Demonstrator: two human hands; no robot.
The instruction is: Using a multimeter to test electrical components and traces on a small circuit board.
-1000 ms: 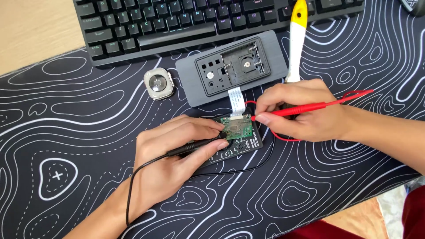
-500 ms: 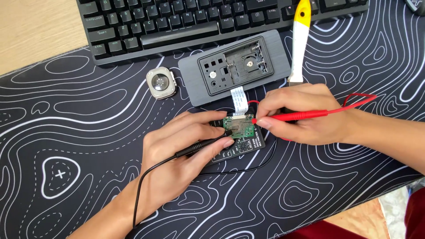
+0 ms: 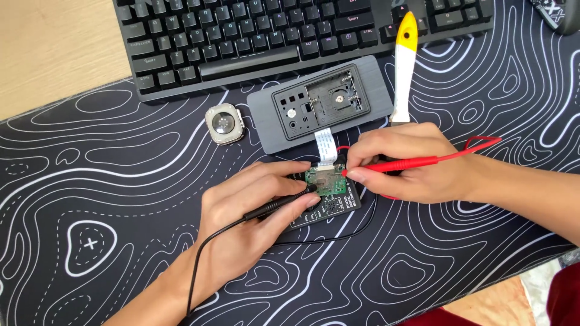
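Observation:
My left hand [image 3: 254, 217] grips a black test probe [image 3: 275, 205] whose tip touches a small green circuit board [image 3: 325, 181]. My right hand [image 3: 411, 163] pinches a red test probe [image 3: 402, 165], its tip at the board's right edge. The board rests on a black multimeter [image 3: 329, 208], mostly hidden under my hands. A white ribbon cable [image 3: 325, 145] links the board to an opened grey device case [image 3: 320, 105] just behind it.
A black keyboard [image 3: 290, 42] lies along the back. A watch body without strap [image 3: 225, 124] sits left of the case. A white and yellow pry tool [image 3: 403, 66] lies to the right. All rest on a black patterned desk mat [image 3: 90, 181].
Both probe tips have closed in on the green board. The view has shifted slightly, so things sit a little lower in the picture.

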